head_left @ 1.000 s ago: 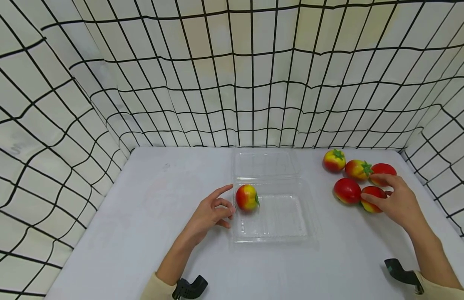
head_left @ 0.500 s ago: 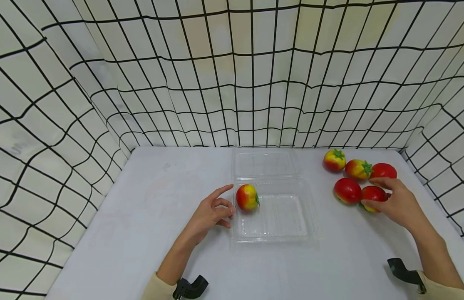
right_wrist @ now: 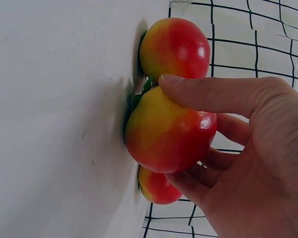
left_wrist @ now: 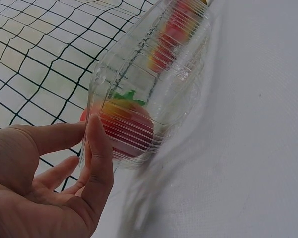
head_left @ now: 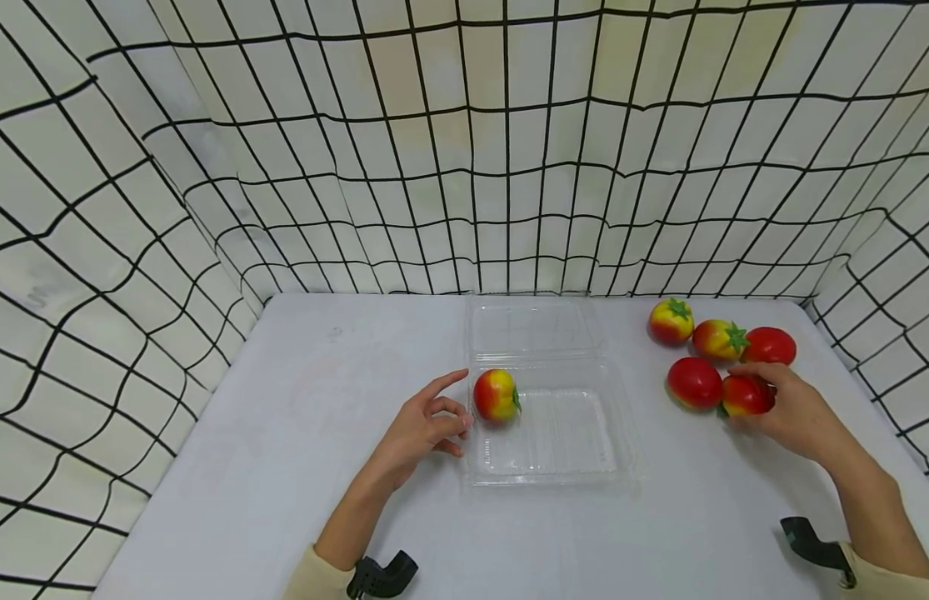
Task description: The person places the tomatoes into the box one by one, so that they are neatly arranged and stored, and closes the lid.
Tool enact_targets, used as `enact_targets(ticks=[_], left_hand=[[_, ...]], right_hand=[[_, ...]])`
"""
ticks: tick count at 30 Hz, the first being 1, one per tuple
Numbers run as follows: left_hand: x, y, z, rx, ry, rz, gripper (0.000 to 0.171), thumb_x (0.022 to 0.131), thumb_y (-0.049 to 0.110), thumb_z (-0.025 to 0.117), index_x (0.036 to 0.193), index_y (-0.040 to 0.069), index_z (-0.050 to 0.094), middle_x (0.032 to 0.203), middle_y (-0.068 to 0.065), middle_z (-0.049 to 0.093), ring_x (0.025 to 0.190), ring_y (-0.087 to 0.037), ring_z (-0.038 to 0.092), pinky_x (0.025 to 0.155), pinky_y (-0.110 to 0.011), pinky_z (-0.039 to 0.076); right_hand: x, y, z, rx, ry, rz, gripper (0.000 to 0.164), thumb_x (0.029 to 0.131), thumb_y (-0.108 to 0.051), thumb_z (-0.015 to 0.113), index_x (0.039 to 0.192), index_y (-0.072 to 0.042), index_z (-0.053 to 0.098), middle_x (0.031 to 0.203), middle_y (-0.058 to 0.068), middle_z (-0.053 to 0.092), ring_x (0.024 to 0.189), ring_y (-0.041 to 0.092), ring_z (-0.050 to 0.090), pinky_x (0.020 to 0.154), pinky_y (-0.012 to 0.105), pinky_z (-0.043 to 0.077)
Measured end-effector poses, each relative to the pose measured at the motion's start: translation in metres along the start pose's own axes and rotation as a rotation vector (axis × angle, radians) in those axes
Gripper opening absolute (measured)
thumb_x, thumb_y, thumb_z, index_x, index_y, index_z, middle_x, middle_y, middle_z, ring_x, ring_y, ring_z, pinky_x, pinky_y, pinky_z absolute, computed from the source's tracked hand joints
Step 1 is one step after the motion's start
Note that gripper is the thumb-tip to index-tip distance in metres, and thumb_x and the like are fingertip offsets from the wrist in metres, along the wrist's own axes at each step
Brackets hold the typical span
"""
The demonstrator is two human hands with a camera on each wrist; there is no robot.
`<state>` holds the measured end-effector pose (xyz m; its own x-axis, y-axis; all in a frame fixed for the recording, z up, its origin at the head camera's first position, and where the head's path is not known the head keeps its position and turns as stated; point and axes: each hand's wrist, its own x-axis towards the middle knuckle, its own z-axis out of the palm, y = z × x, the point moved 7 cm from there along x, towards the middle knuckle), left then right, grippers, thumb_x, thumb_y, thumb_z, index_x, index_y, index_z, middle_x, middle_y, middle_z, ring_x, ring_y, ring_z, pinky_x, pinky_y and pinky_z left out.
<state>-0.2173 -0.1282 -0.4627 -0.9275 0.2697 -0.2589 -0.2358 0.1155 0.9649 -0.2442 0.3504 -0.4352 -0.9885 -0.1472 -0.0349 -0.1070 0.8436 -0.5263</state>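
My right hand (head_left: 797, 417) grips a red-and-yellow tomato (head_left: 745, 395) at the near right of the group. In the right wrist view the thumb lies across that tomato (right_wrist: 169, 131) near its green calyx, with fingers curled round the other side. The calyx side is turned down toward the table. At the middle, my left hand (head_left: 419, 425) pinches the left rim of an open clear plastic container (head_left: 561, 437), its index finger stretched along the edge. Inside the container, against the left wall, sits one tomato (head_left: 496, 395) with its calyx facing right.
Beside the held tomato lie a red tomato (head_left: 695, 383), another red one (head_left: 770, 344), and two yellow-red ones (head_left: 670, 322) with calyxes up. The container's lid (head_left: 531, 327) lies folded back. Black netting (head_left: 506, 175) encloses the white table (head_left: 322, 375) at the back and sides.
My right fingers have drawn in from the rear red tomato and closed round the near one, which has tipped slightly. The left hand and container have stayed put.
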Motion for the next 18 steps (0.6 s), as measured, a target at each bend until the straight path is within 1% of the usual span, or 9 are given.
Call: enact_targets(ticks=[5, 11, 15, 18], left_hand=[[0.0002, 0.0003, 0.0005, -0.002, 0.001, 0.004, 0.07, 0.096, 0.008, 0.072, 0.158, 0.024, 0.043, 0.097, -0.004, 0.065, 0.083, -0.021, 0.066, 0.068, -0.029, 0.064], [-0.0005, 0.0003, 0.0006, 0.002, 0.002, 0.003, 0.069, 0.096, 0.009, 0.071, 0.158, 0.025, 0.044, 0.097, -0.004, 0.065, 0.082, -0.022, 0.066, 0.068, -0.029, 0.064], [-0.0008, 0.0002, 0.0, -0.002, 0.006, 0.004, 0.07, 0.096, 0.009, 0.072, 0.158, 0.025, 0.044, 0.097, -0.004, 0.065, 0.082, -0.021, 0.066, 0.068, -0.03, 0.064], [-0.001, 0.0002, -0.0004, -0.006, 0.005, 0.006, 0.07, 0.096, 0.009, 0.072, 0.157, 0.026, 0.044, 0.097, -0.004, 0.065, 0.081, -0.02, 0.066, 0.068, -0.03, 0.064]], right_hand=[[-0.0009, 0.0007, -0.0009, -0.012, 0.009, 0.003, 0.081, 0.075, -0.009, 0.091, 0.143, 0.005, 0.05, 0.139, 0.038, 0.045, 0.123, 0.06, 0.042, 0.091, 0.07, 0.056], [-0.0031, 0.002, -0.0009, 0.005, 0.035, 0.016, 0.079, 0.078, -0.013, 0.09, 0.143, 0.005, 0.05, 0.138, 0.038, 0.047, 0.12, 0.058, 0.045, 0.087, 0.065, 0.06], [-0.0032, 0.0024, -0.0003, 0.023, 0.044, 0.036, 0.078, 0.081, -0.019, 0.088, 0.145, 0.002, 0.049, 0.14, 0.038, 0.046, 0.121, 0.059, 0.046, 0.085, 0.063, 0.061], [-0.0029, 0.0018, 0.0008, 0.044, 0.039, 0.049, 0.08, 0.084, -0.024, 0.087, 0.148, 0.0, 0.046, 0.143, 0.038, 0.044, 0.123, 0.061, 0.044, 0.086, 0.064, 0.06]])
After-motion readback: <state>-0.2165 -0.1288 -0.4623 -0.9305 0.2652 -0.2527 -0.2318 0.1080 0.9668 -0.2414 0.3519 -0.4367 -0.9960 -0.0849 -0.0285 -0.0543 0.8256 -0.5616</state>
